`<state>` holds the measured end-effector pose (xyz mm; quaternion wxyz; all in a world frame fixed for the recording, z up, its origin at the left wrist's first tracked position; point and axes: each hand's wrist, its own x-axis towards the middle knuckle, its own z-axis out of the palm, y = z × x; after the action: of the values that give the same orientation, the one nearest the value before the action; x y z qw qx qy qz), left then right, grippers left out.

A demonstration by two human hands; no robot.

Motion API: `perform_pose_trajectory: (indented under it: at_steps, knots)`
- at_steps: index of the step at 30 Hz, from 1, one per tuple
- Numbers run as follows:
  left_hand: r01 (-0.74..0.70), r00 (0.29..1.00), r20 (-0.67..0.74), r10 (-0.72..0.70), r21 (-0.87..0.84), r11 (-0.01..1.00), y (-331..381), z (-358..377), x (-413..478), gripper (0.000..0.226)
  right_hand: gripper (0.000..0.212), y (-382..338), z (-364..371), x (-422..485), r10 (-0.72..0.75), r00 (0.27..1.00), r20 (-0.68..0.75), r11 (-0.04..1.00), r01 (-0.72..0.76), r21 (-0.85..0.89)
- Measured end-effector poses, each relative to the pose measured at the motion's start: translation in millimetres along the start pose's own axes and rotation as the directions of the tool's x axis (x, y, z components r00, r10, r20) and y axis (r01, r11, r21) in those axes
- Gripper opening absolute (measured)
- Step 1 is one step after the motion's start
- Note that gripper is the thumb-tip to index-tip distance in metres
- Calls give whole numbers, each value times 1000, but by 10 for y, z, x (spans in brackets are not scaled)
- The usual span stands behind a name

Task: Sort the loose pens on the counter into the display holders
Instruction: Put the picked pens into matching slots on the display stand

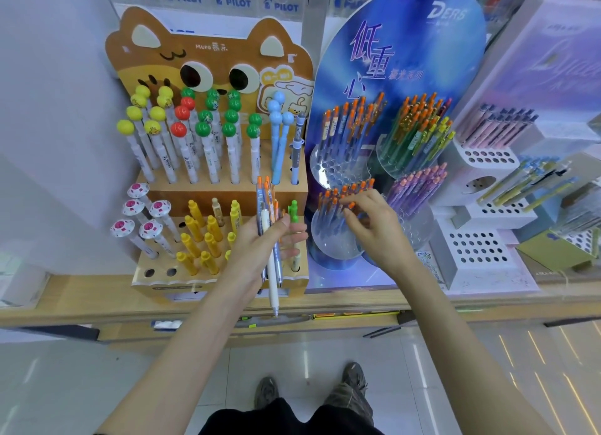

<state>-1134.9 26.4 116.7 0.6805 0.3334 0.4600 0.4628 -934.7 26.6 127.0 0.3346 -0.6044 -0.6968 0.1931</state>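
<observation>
My left hand (260, 242) grips a bunch of several loose pens (270, 213), orange-capped blue ones and a white one, held upright in front of the brown cat-faced holder (224, 200). My right hand (374, 226) reaches into the lower clear round holder (328, 239) of the blue display stand (400, 60). Its fingertips pinch an orange-capped pen (349, 207) among the other orange-capped pens standing there. Whether that pen's tip sits in a hole is hidden.
The cat holder carries ball-topped pens (182, 132) and yellow pens (201, 236). Clear cups on the blue stand hold orange, green (419, 132) and purple pens (419, 187). A white perforated stand (478, 246) sits to the right. The wooden counter edge (97, 317) runs below.
</observation>
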Motion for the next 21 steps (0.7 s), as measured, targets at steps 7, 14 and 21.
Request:
perform_pose_trajectory:
  at_steps: [7, 14, 21]
  knots:
    - [-3, 1000, 20, 2, 19, 1000, -53, 16, -17, 7, 23, 30, 16, -90, 15, 1000, 18, 1000, -15, -1]
    - [-7, 1000, 18, 7, 5, 1000, -49, 9, -52, 11, 26, -5, 100, 14, -51, 999, 2, 999, 51, -17]
    - [-25, 1000, -3, 25, -16, 1000, 16, -79, -87, 8, 20, -15, 178, 4, -124, 984, -129, 991, 116, -67]
